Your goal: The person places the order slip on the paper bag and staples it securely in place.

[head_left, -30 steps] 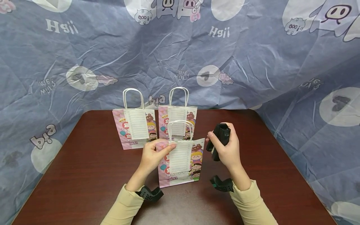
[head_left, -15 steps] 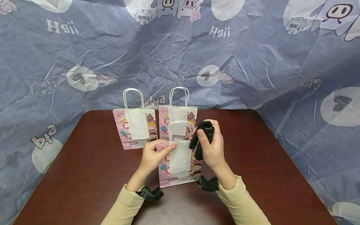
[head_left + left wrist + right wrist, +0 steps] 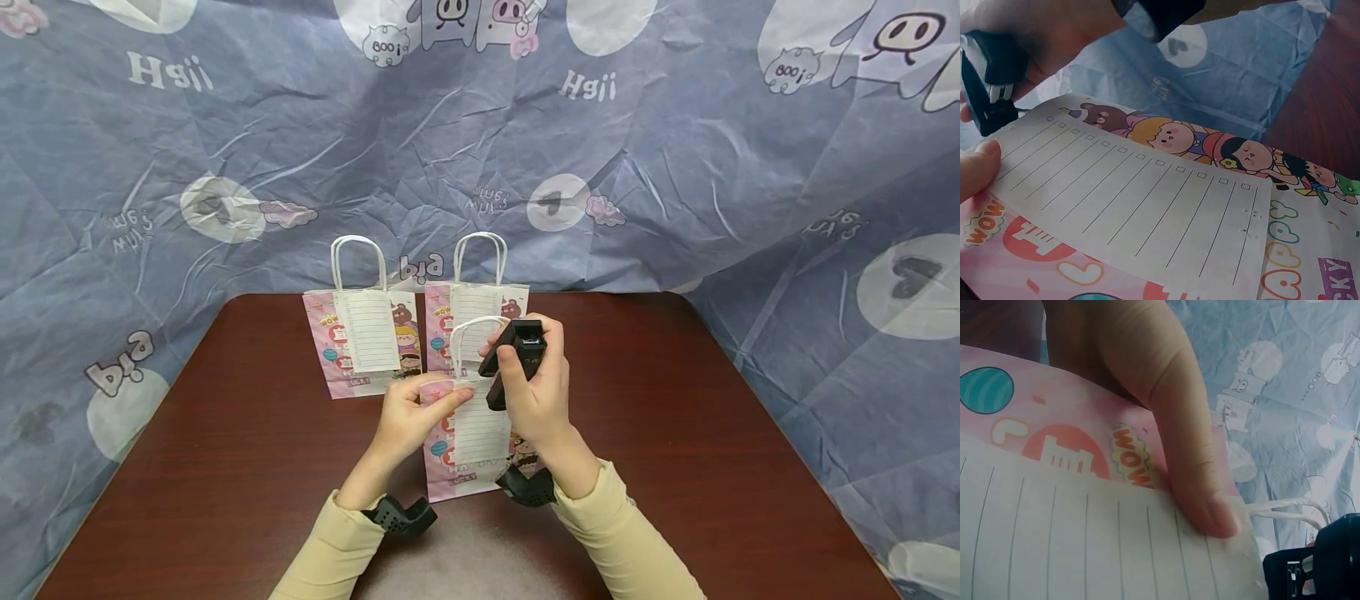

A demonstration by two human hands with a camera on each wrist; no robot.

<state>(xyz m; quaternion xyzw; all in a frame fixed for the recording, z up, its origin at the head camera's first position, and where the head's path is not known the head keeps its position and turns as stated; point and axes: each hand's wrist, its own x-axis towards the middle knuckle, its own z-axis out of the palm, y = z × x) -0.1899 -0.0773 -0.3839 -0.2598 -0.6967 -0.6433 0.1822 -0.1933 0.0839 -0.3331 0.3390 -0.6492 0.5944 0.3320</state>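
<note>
In the head view, my left hand (image 3: 405, 417) pinches the top left edge of a pink-and-white paper gift bag (image 3: 437, 471) together with a lined checklist sheet (image 3: 480, 437) laid against its front. The thumb (image 3: 1204, 506) presses on the sheet's upper corner in the right wrist view. My right hand (image 3: 542, 404) grips a black stapler (image 3: 531, 348), its jaws apart, at the bag's top edge beside the white rope handle (image 3: 468, 329). The left wrist view has the stapler (image 3: 997, 59) right by the top of the sheet (image 3: 1129, 200), close to the left thumb (image 3: 977, 169).
Two matching gift bags stand behind, one at the left (image 3: 318, 342) and one in the middle (image 3: 437, 321), each with a lined sheet on its front. They stand on a dark red-brown table (image 3: 675, 467). A blue printed cloth (image 3: 660, 208) hangs behind and around it.
My right hand has carried the stapler leftward from beside the front bag to its top edge, now overlapping the sheet and handle. My left hand keeps its pinch in the same place.
</note>
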